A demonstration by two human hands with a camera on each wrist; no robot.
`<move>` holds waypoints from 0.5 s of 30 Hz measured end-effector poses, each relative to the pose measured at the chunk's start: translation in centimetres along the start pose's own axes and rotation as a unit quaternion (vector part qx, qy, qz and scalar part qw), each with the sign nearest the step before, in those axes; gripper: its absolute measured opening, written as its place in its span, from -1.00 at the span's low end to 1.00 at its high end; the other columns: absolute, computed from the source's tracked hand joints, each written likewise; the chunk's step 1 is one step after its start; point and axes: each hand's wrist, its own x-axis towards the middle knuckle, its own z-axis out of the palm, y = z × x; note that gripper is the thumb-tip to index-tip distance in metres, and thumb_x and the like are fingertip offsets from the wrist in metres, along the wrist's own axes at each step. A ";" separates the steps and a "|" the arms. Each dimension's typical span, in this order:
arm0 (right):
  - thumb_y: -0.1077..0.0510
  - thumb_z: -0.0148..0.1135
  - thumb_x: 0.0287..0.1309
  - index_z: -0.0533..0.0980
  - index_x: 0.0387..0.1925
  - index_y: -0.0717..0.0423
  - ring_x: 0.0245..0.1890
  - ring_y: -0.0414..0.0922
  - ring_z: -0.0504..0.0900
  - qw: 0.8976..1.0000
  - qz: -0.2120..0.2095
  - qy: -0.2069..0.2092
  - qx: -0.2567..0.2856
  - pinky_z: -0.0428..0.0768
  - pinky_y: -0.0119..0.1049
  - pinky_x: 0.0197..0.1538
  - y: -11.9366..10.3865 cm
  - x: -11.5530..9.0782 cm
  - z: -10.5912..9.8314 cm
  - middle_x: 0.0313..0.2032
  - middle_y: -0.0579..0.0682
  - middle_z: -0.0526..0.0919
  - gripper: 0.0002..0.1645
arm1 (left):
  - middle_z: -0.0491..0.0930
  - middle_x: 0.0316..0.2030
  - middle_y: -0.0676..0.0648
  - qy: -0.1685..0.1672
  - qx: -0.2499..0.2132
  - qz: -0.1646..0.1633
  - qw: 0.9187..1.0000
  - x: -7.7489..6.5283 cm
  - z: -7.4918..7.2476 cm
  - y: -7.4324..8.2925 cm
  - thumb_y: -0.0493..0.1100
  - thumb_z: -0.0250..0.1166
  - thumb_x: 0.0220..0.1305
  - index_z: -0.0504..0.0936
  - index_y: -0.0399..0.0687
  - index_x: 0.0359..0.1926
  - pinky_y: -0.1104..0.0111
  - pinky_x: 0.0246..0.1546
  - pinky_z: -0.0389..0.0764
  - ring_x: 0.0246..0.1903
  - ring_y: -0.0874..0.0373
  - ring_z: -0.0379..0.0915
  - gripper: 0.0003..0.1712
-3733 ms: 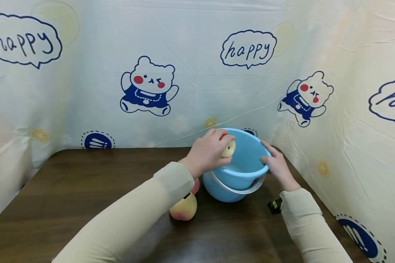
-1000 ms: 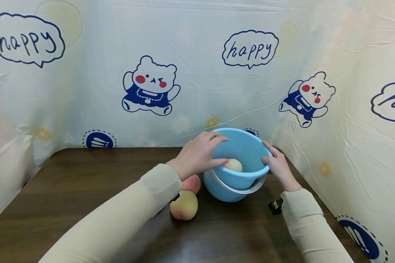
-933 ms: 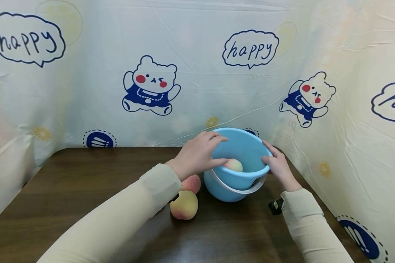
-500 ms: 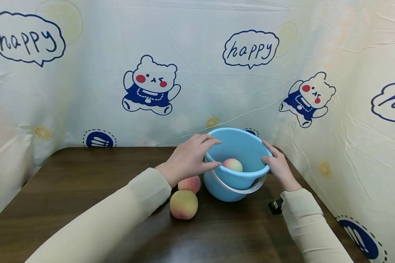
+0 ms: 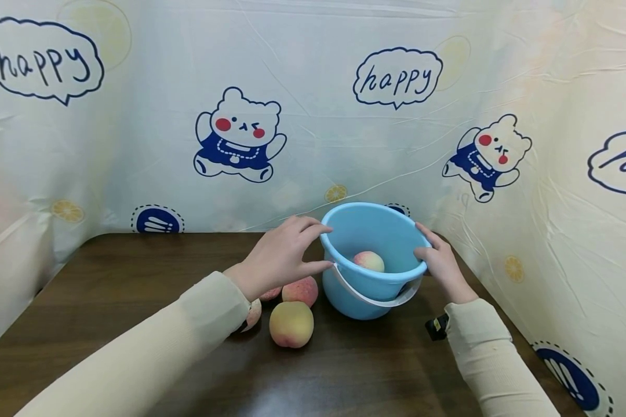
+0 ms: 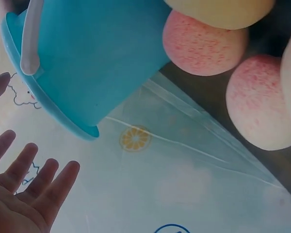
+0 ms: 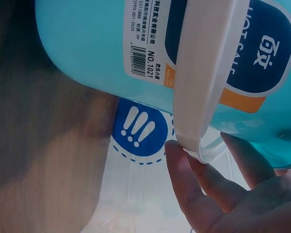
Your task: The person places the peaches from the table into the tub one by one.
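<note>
A light blue bucket (image 5: 362, 295) with a white handle (image 5: 367, 298) stands on the brown table, and one pale peach (image 5: 369, 262) lies inside it. My right hand (image 5: 443, 263) grips the bucket's right rim, thumb over the inside; the right wrist view shows its fingers against the outer wall beside the handle. My left hand (image 5: 281, 252) is empty, fingers spread, just outside the left rim. Below it sit a yellow peach (image 5: 291, 324), a pink peach (image 5: 300, 291) and more pink peaches, one (image 5: 253, 314) partly hidden by the left sleeve.
A printed cloth (image 5: 313, 116) with bears and speech bubbles hangs behind and on both sides of the table (image 5: 151, 278). A small black device (image 5: 437, 328) is at the right wrist. A label (image 7: 148, 39) shows on the bucket's side.
Earlier my left hand held a pale peach over the bucket; the peach now lies inside. The left hand has since drawn back leftward past the rim. The right hand has kept its hold.
</note>
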 end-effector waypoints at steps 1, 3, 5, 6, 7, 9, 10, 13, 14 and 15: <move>0.26 -0.11 0.27 -0.03 0.57 -0.12 0.15 0.24 0.44 1.000 0.001 0.000 0.000 0.59 -0.27 -0.20 0.0 0.0 0.0 0.51 0.26 0.06 -0.14 | 0.53 0.16 -0.02 0.000 0.000 -0.001 1.000 -0.2 0.0 -0.1 0.18 0.44 0.14 0.54 0.04 0.25 0.13 0.13 0.60 0.19 0.07 0.42 -0.31; 0.26 -0.11 0.27 -0.04 0.57 -0.13 0.16 0.23 0.43 1.000 0.002 -0.001 0.001 0.59 -0.27 -0.20 0.0 0.0 0.0 0.51 0.26 0.05 -0.14 | 0.53 0.16 0.00 -0.007 0.002 -0.011 1.000 -0.7 -0.1 -0.2 0.19 0.43 0.15 0.53 0.05 0.26 0.12 0.13 0.61 0.20 0.08 0.41 -0.30; 0.25 -0.11 0.28 -0.04 0.57 -0.15 0.16 0.23 0.43 1.000 0.002 -0.002 0.002 0.59 -0.27 -0.20 0.1 0.0 0.0 0.52 0.25 0.04 -0.14 | 0.52 0.16 0.00 -0.016 0.004 -0.020 1.000 -1.1 -0.1 -0.3 0.20 0.42 0.16 0.53 0.06 0.26 0.11 0.12 0.61 0.21 0.08 0.40 -0.31; 0.25 -0.11 0.28 -0.05 0.57 -0.15 0.17 0.23 0.42 1.000 0.002 -0.003 0.002 0.59 -0.27 -0.19 0.1 0.0 0.0 0.52 0.25 0.04 -0.14 | 0.52 0.17 0.01 -0.021 0.006 -0.026 0.999 -1.3 -0.1 -0.4 0.20 0.42 0.16 0.52 0.08 0.27 0.11 0.12 0.61 0.21 0.08 0.40 -0.31; 0.25 -0.11 0.28 -0.05 0.57 -0.16 0.17 0.24 0.42 1.000 0.002 -0.004 0.002 0.59 -0.27 -0.19 0.2 0.1 0.0 0.52 0.25 0.03 -0.14 | 0.51 0.17 0.00 -0.025 0.007 -0.030 0.999 -1.5 -0.1 -0.5 0.21 0.41 0.16 0.52 0.08 0.27 0.10 0.12 0.61 0.22 0.08 0.39 -0.31; 0.24 -0.11 0.29 -0.05 0.57 -0.17 0.19 0.24 0.41 1.000 0.000 -0.005 0.004 0.60 -0.27 -0.19 0.3 0.1 0.0 0.52 0.24 0.03 -0.14 | 0.51 0.17 0.00 -0.030 0.009 -0.037 0.999 -1.9 -0.1 -0.7 0.21 0.41 0.17 0.52 0.08 0.27 0.09 0.13 0.60 0.22 0.07 0.39 -0.31; 0.24 -0.11 0.29 -0.05 0.57 -0.18 0.20 0.25 0.41 1.000 0.000 -0.005 0.005 0.59 -0.28 -0.18 0.3 0.1 0.0 0.52 0.24 0.03 -0.14 | 0.51 0.18 -0.01 -0.033 0.010 -0.040 0.999 -2.1 -0.1 -0.8 0.21 0.41 0.17 0.52 0.08 0.27 0.08 0.14 0.60 0.22 0.06 0.39 -0.31; 0.24 -0.11 0.28 -0.06 0.57 -0.19 0.22 0.24 0.39 1.000 -0.002 -0.008 0.010 0.59 -0.28 -0.19 0.4 0.2 -0.1 0.53 0.24 0.01 -0.14 | 0.49 0.21 -0.03 -0.041 0.013 -0.050 0.998 -2.6 -0.1 -1.0 0.21 0.40 0.17 0.51 0.08 0.28 0.05 0.13 0.59 0.25 0.03 0.37 -0.30; 0.25 -0.11 0.28 -0.06 0.57 -0.19 0.21 0.24 0.40 1.000 -0.003 -0.009 0.012 0.59 -0.28 -0.19 0.4 0.2 -0.1 0.53 0.24 0.01 -0.13 | 0.49 0.21 -0.04 -0.041 0.012 -0.051 0.998 -2.8 -0.1 -1.1 0.21 0.40 0.17 0.51 0.08 0.28 0.04 0.13 0.60 0.25 0.03 0.37 -0.30; 0.25 -0.11 0.28 -0.06 0.57 -0.19 0.21 0.24 0.40 1.000 -0.003 -0.009 0.013 0.58 -0.28 -0.20 0.4 0.2 -0.1 0.53 0.24 0.01 -0.13 | 0.49 0.21 -0.04 -0.041 0.012 -0.050 0.998 -3.0 -0.1 -1.1 0.21 0.40 0.18 0.51 0.07 0.28 0.03 0.11 0.60 0.25 0.02 0.37 -0.30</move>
